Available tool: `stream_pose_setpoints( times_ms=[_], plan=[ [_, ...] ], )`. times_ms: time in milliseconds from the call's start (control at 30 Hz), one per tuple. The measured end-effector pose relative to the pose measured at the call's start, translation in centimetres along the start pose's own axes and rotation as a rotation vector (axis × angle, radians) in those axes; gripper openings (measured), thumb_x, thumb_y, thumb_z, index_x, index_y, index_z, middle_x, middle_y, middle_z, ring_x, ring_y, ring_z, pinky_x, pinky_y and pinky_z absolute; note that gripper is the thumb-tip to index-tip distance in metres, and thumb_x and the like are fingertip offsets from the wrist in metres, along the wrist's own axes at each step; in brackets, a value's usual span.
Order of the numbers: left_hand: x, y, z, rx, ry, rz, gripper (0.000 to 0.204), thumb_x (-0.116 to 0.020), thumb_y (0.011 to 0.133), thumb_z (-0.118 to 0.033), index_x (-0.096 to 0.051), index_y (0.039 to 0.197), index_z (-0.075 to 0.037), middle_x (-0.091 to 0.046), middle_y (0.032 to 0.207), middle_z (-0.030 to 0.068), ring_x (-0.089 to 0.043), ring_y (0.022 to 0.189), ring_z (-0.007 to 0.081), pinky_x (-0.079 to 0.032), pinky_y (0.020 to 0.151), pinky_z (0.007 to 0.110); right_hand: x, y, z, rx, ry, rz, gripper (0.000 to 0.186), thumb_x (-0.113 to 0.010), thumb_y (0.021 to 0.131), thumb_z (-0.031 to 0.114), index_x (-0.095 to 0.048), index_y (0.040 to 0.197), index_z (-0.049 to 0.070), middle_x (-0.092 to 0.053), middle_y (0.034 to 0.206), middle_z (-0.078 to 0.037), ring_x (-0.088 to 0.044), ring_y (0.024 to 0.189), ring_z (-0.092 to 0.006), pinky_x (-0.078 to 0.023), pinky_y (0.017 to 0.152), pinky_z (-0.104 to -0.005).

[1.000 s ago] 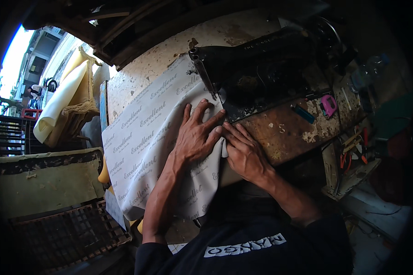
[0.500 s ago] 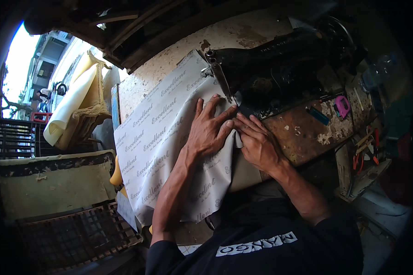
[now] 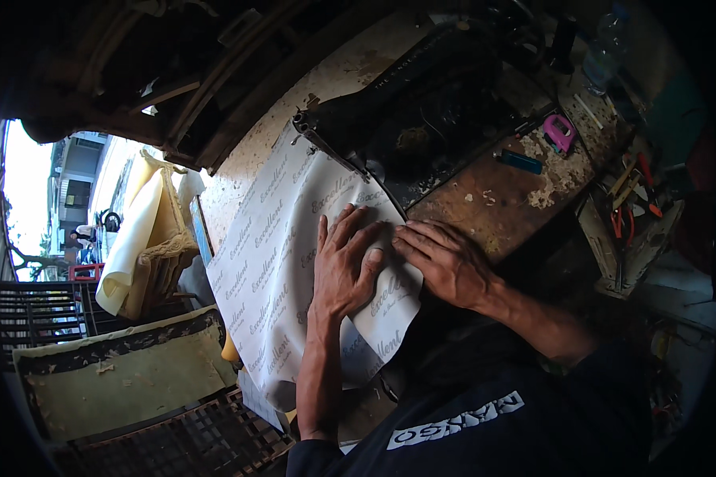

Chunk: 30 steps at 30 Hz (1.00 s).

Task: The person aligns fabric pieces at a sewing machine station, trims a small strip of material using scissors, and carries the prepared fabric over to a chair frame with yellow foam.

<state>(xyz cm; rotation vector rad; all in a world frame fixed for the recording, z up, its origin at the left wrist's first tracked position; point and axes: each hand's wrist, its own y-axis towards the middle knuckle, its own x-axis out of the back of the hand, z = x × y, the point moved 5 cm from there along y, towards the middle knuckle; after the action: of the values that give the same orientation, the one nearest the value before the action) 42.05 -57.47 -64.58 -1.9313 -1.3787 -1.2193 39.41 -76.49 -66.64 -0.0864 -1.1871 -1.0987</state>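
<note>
A sheet of white material [image 3: 262,294] with repeated grey printing lies rippled under the front end of a black sewing machine [image 3: 414,103]. My left hand [image 3: 344,266] rests on the sheet below the needle end, fingers apart and slightly bent, thumb by a fold. My right hand [image 3: 449,266] lies at the sheet's right edge, just right of the left, with its fingers extended and pressed down on it. The needle area [image 3: 362,172] is dark and hard to make out.
On the worn bench [image 3: 485,222] lie a pink tool [image 3: 559,133] and a teal object [image 3: 519,161]. A bottle [image 3: 605,52] stands behind, a tool holder [image 3: 628,238] at right. Rolled foam [image 3: 131,246] stands left. A distant person [image 3: 79,237] is outside.
Both hands now sit lower relative to the needle. More sheet shows between hands and needle, and the fold by the right hand has flattened out. The whole view has shifted.
</note>
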Motion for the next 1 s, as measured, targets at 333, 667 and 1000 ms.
stream_pose_setpoints(
  times_ms=[333,667,1000],
  plan=[
    [-1.6,0.6,-1.5,0.038,0.077,0.065,0.056,-0.056,0.099,-0.039,-0.060,0.150,-0.019,-0.048,0.162,0.0146,-0.032,0.157,0.0384,-0.013,0.130,0.059,1.1,-1.9,0.1,-0.045,-0.007,-0.068,0.037,-0.059,0.091,0.008,-0.071,0.123,-0.005,-0.068,0.135,-0.021,-0.061,0.131,-0.0358,-0.049,0.114,-0.0449],
    [-3.0,1.3,-1.2,0.080,0.104,0.124,0.065,-0.050,0.096,-0.028,-0.048,0.160,-0.017,-0.039,0.170,0.0090,-0.023,0.161,0.0397,-0.006,0.131,0.061,0.9,-1.8,0.0,-0.041,-0.008,-0.047,0.041,-0.058,0.091,0.009,-0.071,0.127,-0.005,-0.067,0.136,-0.019,-0.060,0.131,-0.0340,-0.048,0.114,-0.0452],
    [-2.8,1.2,-0.7,0.058,0.104,0.099,0.064,-0.053,0.094,-0.024,-0.051,0.158,-0.017,-0.042,0.167,0.0096,-0.027,0.159,0.0405,-0.007,0.130,0.062,0.9,-1.1,0.3,-0.035,-0.013,0.019,0.042,-0.058,0.091,0.011,-0.070,0.128,-0.004,-0.067,0.138,-0.018,-0.059,0.130,-0.0330,-0.046,0.112,-0.0449]
  ],
)
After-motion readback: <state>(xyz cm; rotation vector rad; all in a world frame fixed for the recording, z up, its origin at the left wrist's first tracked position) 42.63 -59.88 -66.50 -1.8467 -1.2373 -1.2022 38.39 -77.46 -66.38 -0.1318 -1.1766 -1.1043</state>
